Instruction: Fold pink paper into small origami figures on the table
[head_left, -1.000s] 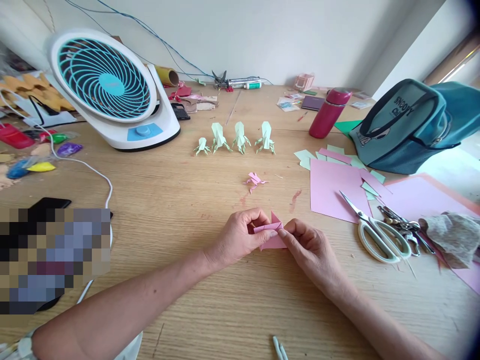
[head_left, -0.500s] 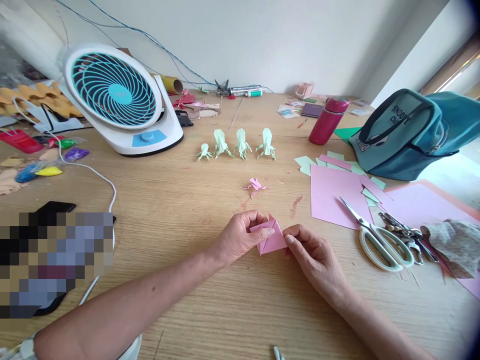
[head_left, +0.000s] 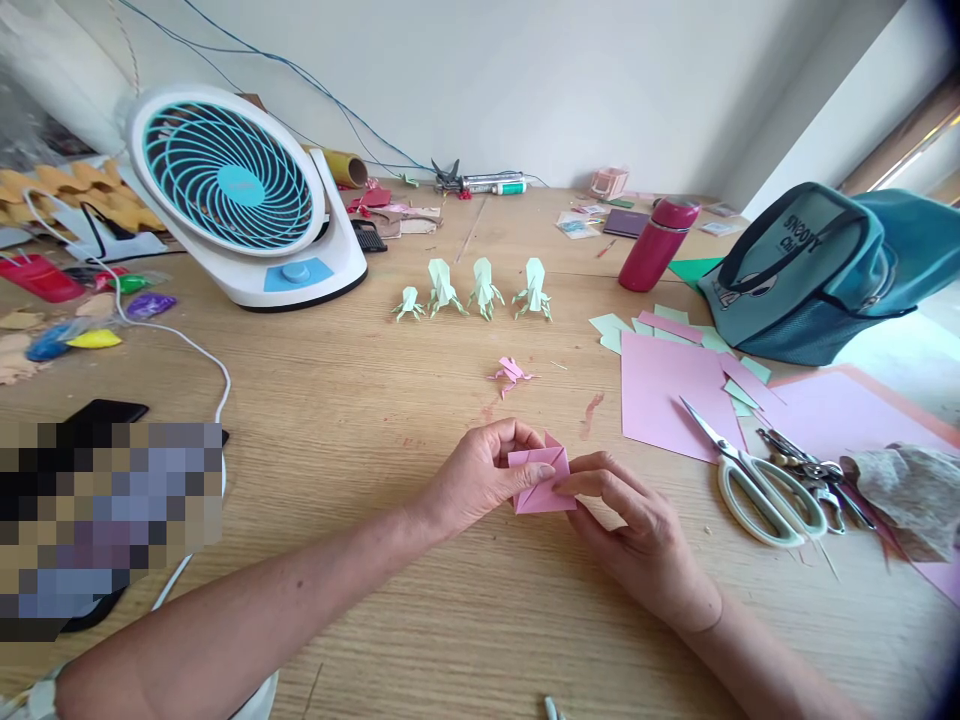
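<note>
A small folded pink paper (head_left: 538,478) is held just above the wooden table (head_left: 375,400) between both hands. My left hand (head_left: 480,475) pinches its left side, fingers curled over the top edge. My right hand (head_left: 634,525) grips its right side with thumb and forefinger, the other fingers curled under. Beyond them lies a small pink origami frog (head_left: 511,375), and further back stands a row of several pale green origami frogs (head_left: 472,290).
Pink paper sheets (head_left: 664,385) with green scraps and white-handled scissors (head_left: 750,475) lie to the right, beside keys (head_left: 814,465), a teal bag (head_left: 817,270) and a magenta bottle (head_left: 656,240). A white and teal fan (head_left: 240,195) stands at the back left; a black phone (head_left: 101,412) and white cable (head_left: 195,350) lie left.
The pink paper has been turned and folded flatter between my hands; my right forefinger now lies along its lower right edge. The view barely shifted.
</note>
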